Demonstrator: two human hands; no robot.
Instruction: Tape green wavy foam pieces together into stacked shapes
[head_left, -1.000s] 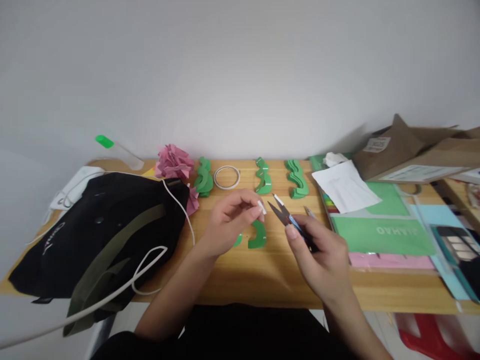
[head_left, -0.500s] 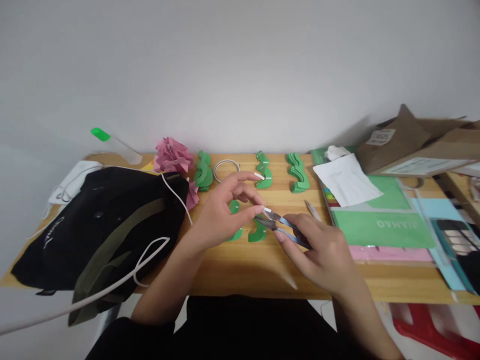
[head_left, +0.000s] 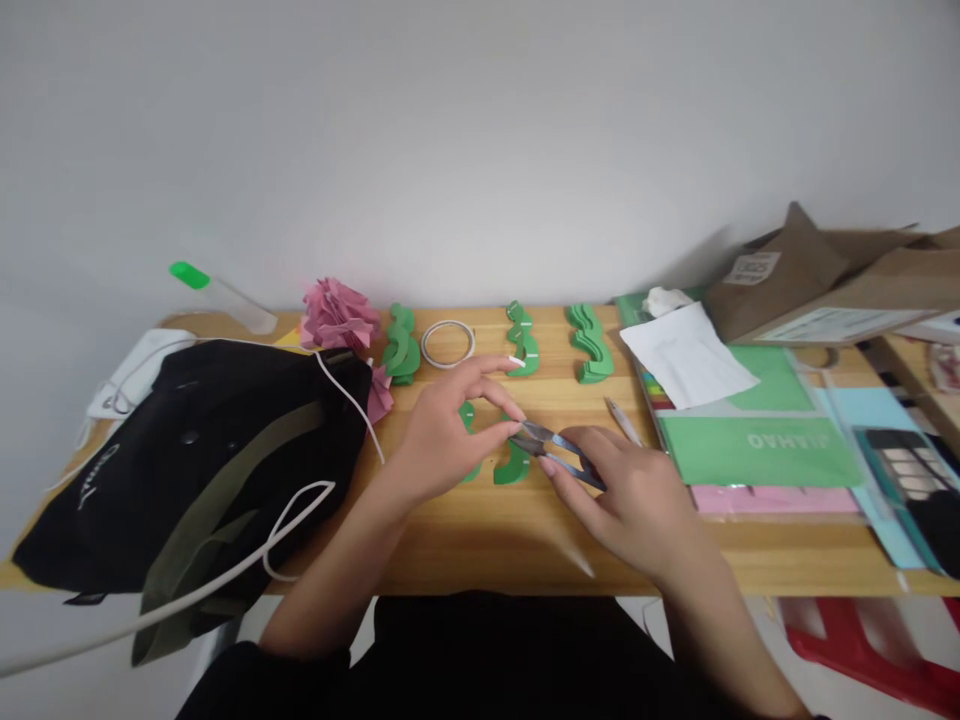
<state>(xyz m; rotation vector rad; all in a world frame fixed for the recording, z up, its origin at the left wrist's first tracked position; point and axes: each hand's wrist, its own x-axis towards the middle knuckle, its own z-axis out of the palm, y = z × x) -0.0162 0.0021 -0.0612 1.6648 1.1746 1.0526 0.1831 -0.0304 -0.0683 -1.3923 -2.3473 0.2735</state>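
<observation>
One pair of grey-bladed scissors [head_left: 541, 434] firm in right hand [head_left: 637, 495], left hand [head_left: 441, 437] at tips [head_left: 527, 429], hold unclear.

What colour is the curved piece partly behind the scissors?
The curved piece is green, partly covered by the scissors; best seen in the head view.

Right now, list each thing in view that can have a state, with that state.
Scissors: blades slightly apart.
Right hand: closed around the scissors.
Left hand: curled, at the scissors' tips.
Pale ring: lying flat.
Rear-right green pieces: stacked.
Black bag: lying slumped.
White paper: unfolded, creased.
Pink paper flower: ruffled open.
Brown box: one flap up.
</observation>
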